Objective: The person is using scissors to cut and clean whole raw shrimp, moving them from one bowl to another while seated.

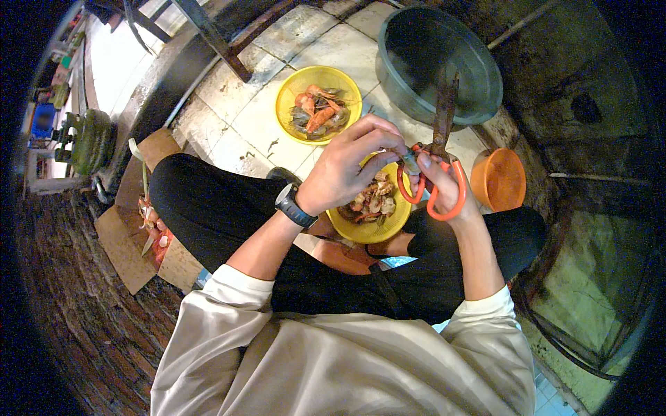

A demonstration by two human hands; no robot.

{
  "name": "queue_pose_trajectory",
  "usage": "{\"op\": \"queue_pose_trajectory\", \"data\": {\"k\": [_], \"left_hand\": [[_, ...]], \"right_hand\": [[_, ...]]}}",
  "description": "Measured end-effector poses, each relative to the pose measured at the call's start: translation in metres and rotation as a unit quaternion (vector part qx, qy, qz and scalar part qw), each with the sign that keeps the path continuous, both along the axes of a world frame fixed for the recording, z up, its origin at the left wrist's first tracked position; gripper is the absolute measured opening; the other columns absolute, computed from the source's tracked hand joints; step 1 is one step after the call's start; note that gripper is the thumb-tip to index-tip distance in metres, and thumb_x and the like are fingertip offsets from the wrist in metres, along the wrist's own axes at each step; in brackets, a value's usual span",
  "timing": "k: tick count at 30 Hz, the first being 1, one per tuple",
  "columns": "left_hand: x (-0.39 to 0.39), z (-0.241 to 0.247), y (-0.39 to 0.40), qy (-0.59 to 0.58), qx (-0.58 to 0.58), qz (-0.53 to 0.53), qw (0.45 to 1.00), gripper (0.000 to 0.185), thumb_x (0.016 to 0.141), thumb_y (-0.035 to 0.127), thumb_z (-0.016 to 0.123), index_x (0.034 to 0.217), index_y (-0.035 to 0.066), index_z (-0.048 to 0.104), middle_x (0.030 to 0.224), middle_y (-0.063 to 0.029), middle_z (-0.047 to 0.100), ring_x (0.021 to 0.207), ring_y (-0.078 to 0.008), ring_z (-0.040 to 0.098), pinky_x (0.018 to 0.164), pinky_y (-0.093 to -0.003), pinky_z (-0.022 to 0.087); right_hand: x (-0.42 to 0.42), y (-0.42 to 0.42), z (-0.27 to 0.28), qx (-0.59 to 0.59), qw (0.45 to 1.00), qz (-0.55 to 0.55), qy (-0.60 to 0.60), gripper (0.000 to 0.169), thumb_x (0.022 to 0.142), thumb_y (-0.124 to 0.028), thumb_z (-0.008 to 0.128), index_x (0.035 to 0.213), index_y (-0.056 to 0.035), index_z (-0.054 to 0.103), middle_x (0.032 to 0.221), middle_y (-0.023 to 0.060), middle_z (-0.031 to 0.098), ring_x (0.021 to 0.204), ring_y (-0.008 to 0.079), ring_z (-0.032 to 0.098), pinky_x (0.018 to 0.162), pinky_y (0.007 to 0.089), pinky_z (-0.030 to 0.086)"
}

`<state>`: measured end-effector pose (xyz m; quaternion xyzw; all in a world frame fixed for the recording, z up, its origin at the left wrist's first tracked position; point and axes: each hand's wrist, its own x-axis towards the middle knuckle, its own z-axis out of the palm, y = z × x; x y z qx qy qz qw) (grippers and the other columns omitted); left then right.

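Note:
My right hand (441, 182) holds a pair of scissors (445, 114) with orange handles and rusty blades pointing away from me. Between its thumb and fingers is also a greyish shrimp (411, 162). The fingertips of my left hand (354, 164), with a watch on the wrist, pinch the shrimp's other side; they partly hide it. Below both hands, a yellow plastic basket (359, 238) contains shrimp pieces, pale and orange. Farther off, a second yellow basket (283, 122) holds several shrimp, some orange and some grey.
A large dark green basin (385, 78) stands on the tiled floor at the far right, beyond the scissors. Nearer is an orange plastic tub (499, 179). To my left, an open cardboard box (125, 247) holds a knife (148, 245) and shallots or garlic. Wooden legs (208, 39) rise at the far left.

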<state>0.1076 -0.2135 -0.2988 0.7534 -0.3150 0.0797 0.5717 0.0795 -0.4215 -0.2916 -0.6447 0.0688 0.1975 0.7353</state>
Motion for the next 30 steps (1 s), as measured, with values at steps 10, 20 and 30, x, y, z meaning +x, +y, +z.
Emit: {"op": "queue_pose_trajectory", "data": {"k": [10, 20, 30], "left_hand": [[-0.002, 0.002, 0.002, 0.002, 0.019, -0.006, 1.000, 0.018, 0.084, -0.003, 0.067, 0.100, 0.004, 0.065, 0.104, -0.0092, 0.062, 0.101, -0.0263, 0.062, 0.089, -0.0359, 0.051], [-0.005, 0.006, 0.001, -0.018, 0.033, -0.021, 0.999, 0.030, 0.080, 0.004, 0.075, 0.108, 0.007, 0.067, 0.108, -0.0088, 0.060, 0.102, -0.0273, 0.061, 0.089, -0.0367, 0.051], [-0.004, 0.001, 0.002, -0.016, 0.053, -0.014, 0.998, 0.025, 0.080, 0.007, 0.076, 0.104, 0.009, 0.068, 0.105, -0.0081, 0.060, 0.098, -0.0266, 0.062, 0.084, -0.0358, 0.052]], "right_hand": [[0.002, -0.003, -0.001, -0.044, 0.997, 0.041, -0.041, 0.033, 0.093, -0.037, 0.066, 0.096, -0.0047, 0.064, 0.076, -0.0024, 0.059, 0.067, 0.0076, 0.053, 0.061, 0.0258, 0.043], [0.004, -0.009, -0.003, -0.075, 0.996, 0.034, -0.017, 0.036, 0.092, -0.037, 0.066, 0.102, -0.0025, 0.066, 0.077, -0.0024, 0.061, 0.071, 0.0068, 0.055, 0.062, 0.0232, 0.041], [0.002, -0.005, -0.005, -0.033, 0.999, 0.011, -0.006, 0.037, 0.092, -0.034, 0.067, 0.108, -0.0003, 0.068, 0.095, 0.0016, 0.067, 0.086, 0.0109, 0.062, 0.076, 0.0283, 0.052]]}}
